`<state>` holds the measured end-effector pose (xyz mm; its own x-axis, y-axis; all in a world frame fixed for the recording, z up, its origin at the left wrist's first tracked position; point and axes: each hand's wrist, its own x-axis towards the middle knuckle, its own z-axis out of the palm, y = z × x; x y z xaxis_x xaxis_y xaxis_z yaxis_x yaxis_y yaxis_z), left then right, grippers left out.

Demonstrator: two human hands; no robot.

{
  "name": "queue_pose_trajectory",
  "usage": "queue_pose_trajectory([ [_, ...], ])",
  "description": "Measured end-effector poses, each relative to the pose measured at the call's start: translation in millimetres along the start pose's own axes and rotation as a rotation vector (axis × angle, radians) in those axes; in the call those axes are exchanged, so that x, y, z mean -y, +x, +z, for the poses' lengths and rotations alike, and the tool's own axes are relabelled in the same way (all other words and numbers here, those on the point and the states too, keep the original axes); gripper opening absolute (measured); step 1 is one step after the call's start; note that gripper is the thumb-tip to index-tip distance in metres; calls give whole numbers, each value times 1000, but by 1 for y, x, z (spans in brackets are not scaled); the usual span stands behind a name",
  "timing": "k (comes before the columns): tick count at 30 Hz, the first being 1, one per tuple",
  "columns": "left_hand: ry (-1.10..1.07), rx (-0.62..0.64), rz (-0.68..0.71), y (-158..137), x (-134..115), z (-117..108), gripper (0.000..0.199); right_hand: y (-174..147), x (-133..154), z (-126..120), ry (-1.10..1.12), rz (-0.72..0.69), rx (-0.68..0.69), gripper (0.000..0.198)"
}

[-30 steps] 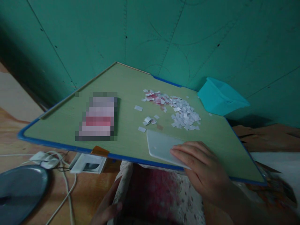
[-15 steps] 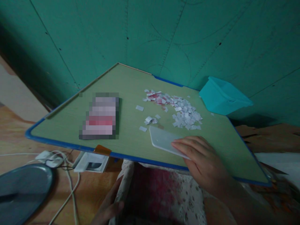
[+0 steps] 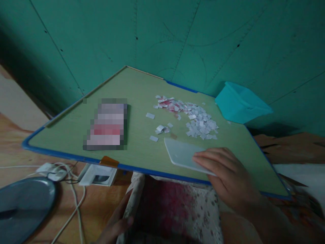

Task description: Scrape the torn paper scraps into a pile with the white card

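My right hand (image 3: pixel 228 176) grips a thin white plastic scraper (image 3: pixel 182 154) by its right end, fingers on top. The flat scraper is over the near part of the table, its free end toward the paper scraps. Small white paper pieces (image 3: pixel 201 123) lie in a heap, some stained pink. A few loose scraps (image 3: pixel 162 128) rest to the left of it. Below the table edge, my left hand (image 3: pixel 118 217) holds the left wall of a pale, speckled container (image 3: pixel 208 210). Inside, this container is dark with red stains. Part of the left hand is in shadow.
The low table (image 3: pixel 137 142) has a blue rim. A pixelated rectangular object (image 3: pixel 108 125) lies on its left. A turquoise bin (image 3: pixel 241 103) is at the far right corner, by the green wall (image 3: pixel 162 34). Cables (image 3: pixel 76 203) and a dark round lid (image 3: pixel 27 206) lie at lower left.
My right hand and the scraper have moved slightly to the right and toward me. My left hand stays on the container, and the paper heap looks the same.
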<state>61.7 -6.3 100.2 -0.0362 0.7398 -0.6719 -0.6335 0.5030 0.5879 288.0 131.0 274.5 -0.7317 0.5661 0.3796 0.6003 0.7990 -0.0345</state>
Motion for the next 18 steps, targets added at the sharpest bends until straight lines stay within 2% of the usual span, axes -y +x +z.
queue_pose_trajectory([
  [3, 113, 46, 87, 1, -2, -3, 54, 10, -5, 8, 0, 8, 24, 33],
  [6, 179, 90, 57, -1, -6, -4, 57, 15, -6, 11, -1, 16, 38, 30],
  [12, 118, 36, 44, 0, -2, -8, 58, 7, -1, 5, -22, 2, 62, 28],
  [18, 104, 72, 7, 1, -7, -3, 61, -6, 4, -10, -33, -10, 113, 32],
])
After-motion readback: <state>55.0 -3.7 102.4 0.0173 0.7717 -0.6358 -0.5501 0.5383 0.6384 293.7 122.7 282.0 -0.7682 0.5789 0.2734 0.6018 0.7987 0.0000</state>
